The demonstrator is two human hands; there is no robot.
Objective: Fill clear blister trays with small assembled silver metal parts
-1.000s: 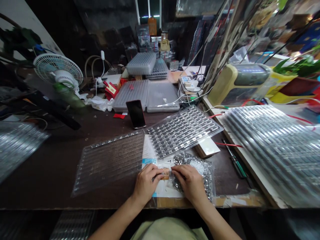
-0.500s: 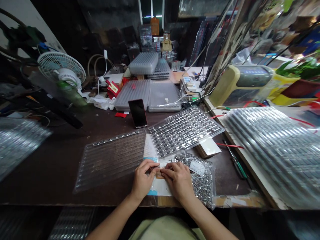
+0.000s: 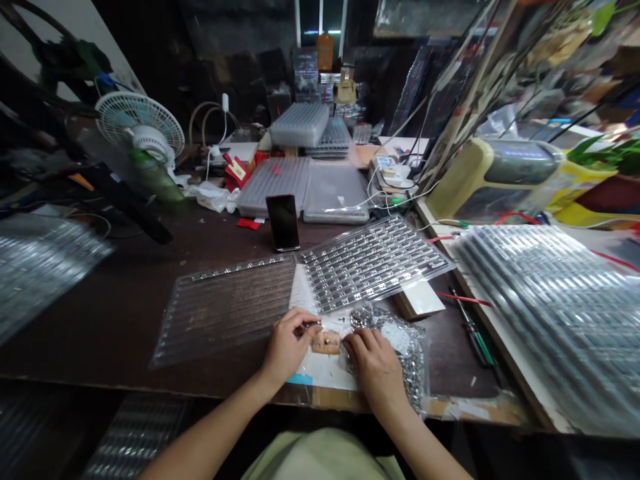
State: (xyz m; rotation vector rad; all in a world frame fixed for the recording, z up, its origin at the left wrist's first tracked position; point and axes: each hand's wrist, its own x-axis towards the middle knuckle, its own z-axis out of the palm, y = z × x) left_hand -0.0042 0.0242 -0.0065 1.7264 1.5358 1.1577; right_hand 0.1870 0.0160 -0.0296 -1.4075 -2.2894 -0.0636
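My left hand [image 3: 286, 345] is pinched on a small dark part at the left edge of a little tan block [image 3: 325, 343] lying on white paper [image 3: 320, 368] at the table's front edge. My right hand [image 3: 373, 363] rests curled on a clear bag of small silvery metal parts [image 3: 407, 347], fingertips against the block's right side. Just beyond the hands lie two clear plastic blister trays: an almost bare one [image 3: 230, 308] to the left and one filled with rows of metal parts [image 3: 373, 260] to the right.
A black phone [image 3: 283, 222] leans upright behind the trays. A stack of clear trays [image 3: 550, 300] fills the right, another [image 3: 35, 267] the left. A white fan [image 3: 140, 130], closed plastic boxes [image 3: 305, 190], cables and a screwdriver [image 3: 473, 333] lie around.
My hands stayed together at the tan block; the right hand slid back onto the bag of parts. The camera shifted, so the whole scene moved slightly right and up.
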